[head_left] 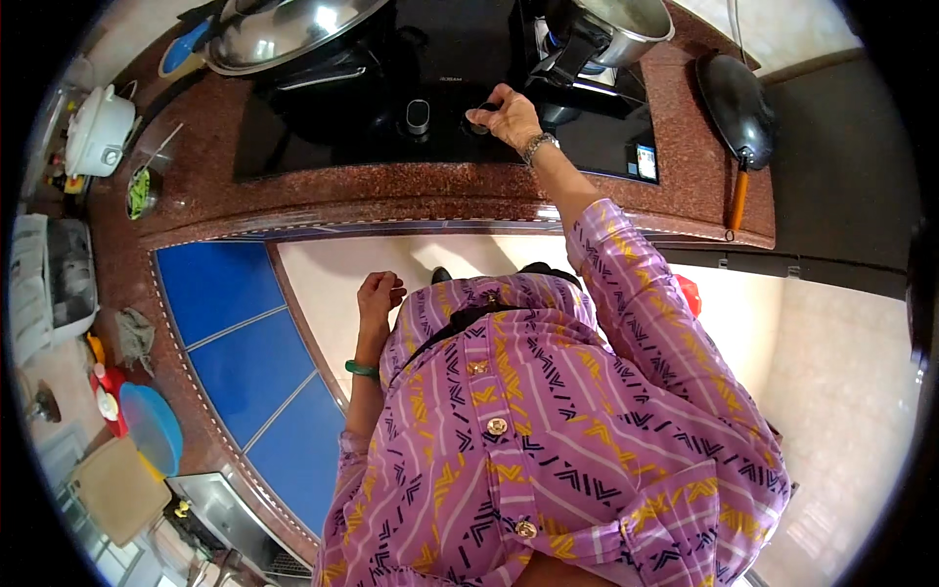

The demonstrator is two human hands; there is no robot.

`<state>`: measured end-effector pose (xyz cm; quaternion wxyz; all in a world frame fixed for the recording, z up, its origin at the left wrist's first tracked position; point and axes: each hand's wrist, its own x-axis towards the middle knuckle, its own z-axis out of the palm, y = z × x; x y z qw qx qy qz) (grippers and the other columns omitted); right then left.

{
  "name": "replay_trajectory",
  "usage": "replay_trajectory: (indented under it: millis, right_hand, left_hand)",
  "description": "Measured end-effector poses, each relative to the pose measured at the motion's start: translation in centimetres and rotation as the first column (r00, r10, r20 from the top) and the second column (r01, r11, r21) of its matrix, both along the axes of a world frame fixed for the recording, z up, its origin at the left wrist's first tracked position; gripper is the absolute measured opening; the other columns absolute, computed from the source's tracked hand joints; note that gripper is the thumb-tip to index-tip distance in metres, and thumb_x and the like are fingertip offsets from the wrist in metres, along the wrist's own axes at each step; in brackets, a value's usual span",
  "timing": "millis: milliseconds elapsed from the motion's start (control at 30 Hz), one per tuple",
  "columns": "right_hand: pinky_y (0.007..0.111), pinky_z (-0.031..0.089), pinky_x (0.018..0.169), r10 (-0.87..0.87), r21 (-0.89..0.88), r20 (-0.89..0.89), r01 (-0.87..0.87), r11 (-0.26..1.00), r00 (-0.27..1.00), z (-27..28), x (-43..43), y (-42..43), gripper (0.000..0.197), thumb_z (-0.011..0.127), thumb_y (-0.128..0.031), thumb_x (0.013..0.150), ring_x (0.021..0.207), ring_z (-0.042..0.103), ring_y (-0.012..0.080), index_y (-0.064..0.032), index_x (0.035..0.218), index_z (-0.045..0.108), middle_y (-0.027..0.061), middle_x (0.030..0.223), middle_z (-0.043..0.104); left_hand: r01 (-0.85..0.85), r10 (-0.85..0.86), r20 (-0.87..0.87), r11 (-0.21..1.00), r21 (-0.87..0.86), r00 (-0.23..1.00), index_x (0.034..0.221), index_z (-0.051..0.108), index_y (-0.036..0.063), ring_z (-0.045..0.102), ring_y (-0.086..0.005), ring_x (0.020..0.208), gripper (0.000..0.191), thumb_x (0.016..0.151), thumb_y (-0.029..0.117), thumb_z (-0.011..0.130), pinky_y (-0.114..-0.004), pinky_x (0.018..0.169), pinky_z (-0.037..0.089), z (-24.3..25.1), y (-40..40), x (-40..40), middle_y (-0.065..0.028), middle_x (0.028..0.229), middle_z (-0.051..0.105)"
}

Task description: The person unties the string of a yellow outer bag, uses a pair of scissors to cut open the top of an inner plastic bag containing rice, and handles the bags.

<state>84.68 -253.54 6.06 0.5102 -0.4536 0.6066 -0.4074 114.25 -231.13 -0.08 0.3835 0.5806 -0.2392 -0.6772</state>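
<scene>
My right hand [512, 117] reaches over the black glass gas cooktop [352, 150], thumb and fingers around the right control knob [480, 128], which they partly cover. Left of it, a second knob [417, 116] stands untouched. A steel pot [632, 45] sits on the right burner, where a blue glow shows underneath. On the left burner rests a wok under a domed steel lid [293, 33]. Down at my side hangs my left hand [380, 293], its fingers loosely curled, with nothing visible in them.
A black pan [737, 110] with a wooden handle lies on the red stone counter [704, 191] at right. At left are a bowl of chopped greens [139, 194], a white electric cooker [100, 132], a dish rack [70, 271], a blue basin [152, 429] and a cutting board [121, 490].
</scene>
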Motion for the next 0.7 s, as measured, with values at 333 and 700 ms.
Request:
replay_trajectory:
  millis: [333, 700]
  right_hand:
    - [0.034, 0.047, 0.071, 0.021, -0.145, -0.465, -0.099, 0.984, 0.885, -2.8, -1.5, -0.9, 0.051, 0.076, -0.036, 0.062, 0.081, 0.06, 0.0275, -0.0014, 0.093, 0.054, 0.0162, 0.082, 0.063]
    - [0.037, 0.046, 0.065, -0.024, -0.088, -0.516, -0.026, 0.996, 0.856, 2.1, 0.1, 1.7, 0.047, 0.075, -0.031, 0.065, 0.072, 0.059, 0.0298, -0.003, 0.092, 0.05, 0.0181, 0.073, 0.059]
  left_hand:
    - [0.031, -0.03, 0.057, 0.999, -0.01, 0.998, 0.093, 0.056, 0.0008, 0.059, -0.0173, 0.07, 0.022, 0.084, 0.021, 0.055, -0.027, 0.062, 0.048, -0.7, -0.7, 0.9, -0.0085, 0.083, 0.06]
    - [0.037, -0.04, 0.044, 0.997, 0.065, 0.998, 0.092, 0.055, 0.0004, 0.06, -0.0187, 0.067, 0.02, 0.085, 0.018, 0.055, -0.028, 0.06, 0.05, -2.3, -0.6, 1.7, -0.0101, 0.082, 0.06]
